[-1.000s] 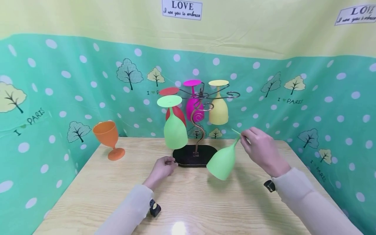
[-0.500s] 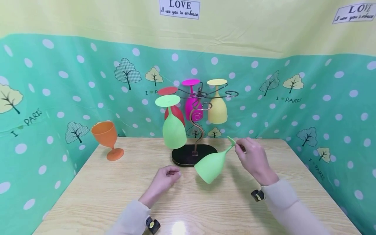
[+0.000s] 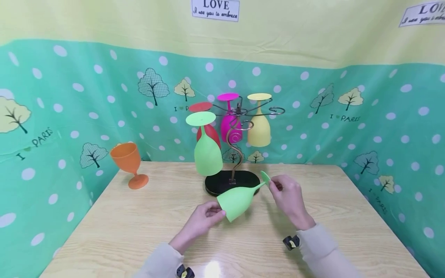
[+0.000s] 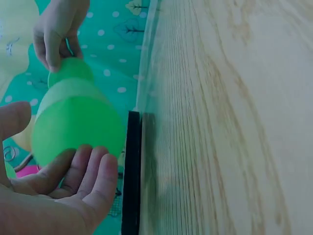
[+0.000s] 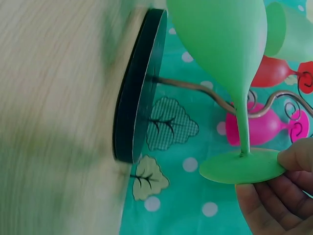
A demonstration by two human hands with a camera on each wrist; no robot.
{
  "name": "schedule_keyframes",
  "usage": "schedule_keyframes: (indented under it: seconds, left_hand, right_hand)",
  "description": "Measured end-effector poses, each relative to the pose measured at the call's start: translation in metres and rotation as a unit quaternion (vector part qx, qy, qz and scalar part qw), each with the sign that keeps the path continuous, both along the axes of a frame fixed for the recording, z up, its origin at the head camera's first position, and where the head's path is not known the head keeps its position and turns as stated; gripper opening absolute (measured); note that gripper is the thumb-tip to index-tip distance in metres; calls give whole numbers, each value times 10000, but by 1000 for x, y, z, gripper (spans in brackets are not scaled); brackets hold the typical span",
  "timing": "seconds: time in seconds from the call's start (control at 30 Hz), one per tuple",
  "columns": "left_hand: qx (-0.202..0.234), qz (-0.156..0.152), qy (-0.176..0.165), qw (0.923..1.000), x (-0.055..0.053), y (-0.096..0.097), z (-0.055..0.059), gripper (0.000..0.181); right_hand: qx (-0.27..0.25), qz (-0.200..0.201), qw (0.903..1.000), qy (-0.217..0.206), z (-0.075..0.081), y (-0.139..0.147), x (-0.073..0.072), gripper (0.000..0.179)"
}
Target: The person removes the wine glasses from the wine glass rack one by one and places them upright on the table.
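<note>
My right hand (image 3: pixel 287 199) pinches the foot of a green plastic goblet (image 3: pixel 237 201) between thumb and fingers, as the right wrist view also shows. The goblet is tilted over the table, its mouth pointing left and down. At that mouth is my left hand (image 3: pixel 203 221), fingers parted from the thumb and slightly bent. In the left wrist view its fingers (image 4: pixel 100 178) lie in front of the goblet's rim; whether they touch it I cannot tell. Behind stands a metal goblet rack (image 3: pixel 233 154) on a black oval base, holding upside-down green (image 3: pixel 208 156), red (image 3: pixel 210 133), magenta (image 3: pixel 229 127) and yellow (image 3: pixel 259 129) goblets.
An orange goblet (image 3: pixel 126 158) stands upright at the table's back left. The wooden table (image 3: pixel 271 247) has a patterned curtain (image 3: pixel 313 50) behind it and along both sides. A curled rack arm (image 3: pixel 277 111) on the right bears no goblet.
My right hand has brought the green goblet left and lower, tipping it further toward horizontal. The left hand has left the rack's base and come to the goblet's mouth.
</note>
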State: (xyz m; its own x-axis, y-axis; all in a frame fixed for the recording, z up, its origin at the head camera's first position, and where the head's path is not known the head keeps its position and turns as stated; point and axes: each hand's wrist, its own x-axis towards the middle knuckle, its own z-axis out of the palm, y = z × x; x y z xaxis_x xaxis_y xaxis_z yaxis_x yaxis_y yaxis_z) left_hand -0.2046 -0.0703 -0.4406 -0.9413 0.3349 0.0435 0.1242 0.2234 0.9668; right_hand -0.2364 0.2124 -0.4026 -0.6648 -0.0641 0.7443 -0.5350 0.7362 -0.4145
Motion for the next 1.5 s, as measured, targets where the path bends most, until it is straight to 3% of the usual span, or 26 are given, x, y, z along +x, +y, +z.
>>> schedule_keyframes:
  seconds: [0.37,0.6,0.87,1.1,1.3,1.5]
  left_hand:
    - [41,579,372,9976,0,0,2,33]
    - [299,616,377,9969,4,-2,8,29]
    - [81,458,418,9980,7,-6,17,27]
    - [-52,791,524,9955,7,-15,27,19]
    - [-404,1089,966,9885,11,-19,36,10]
    - [-871,1206,1481,9777,13,-23,46,4]
  right_hand:
    - [-779,179,9934,-822,-11,-18,1,3]
    - [-1088,-46,9842,-1399,-17,-24,3,4]
    - [-1524,-57,9654,-2117,-22,-29,4,3]
    - [-2037,223,9456,-2527,-25,-36,3,5]
    - [-2347,606,9296,-2778,-29,-41,3,5]
    - [-2447,755,9257,-2784,-28,-33,0,7]
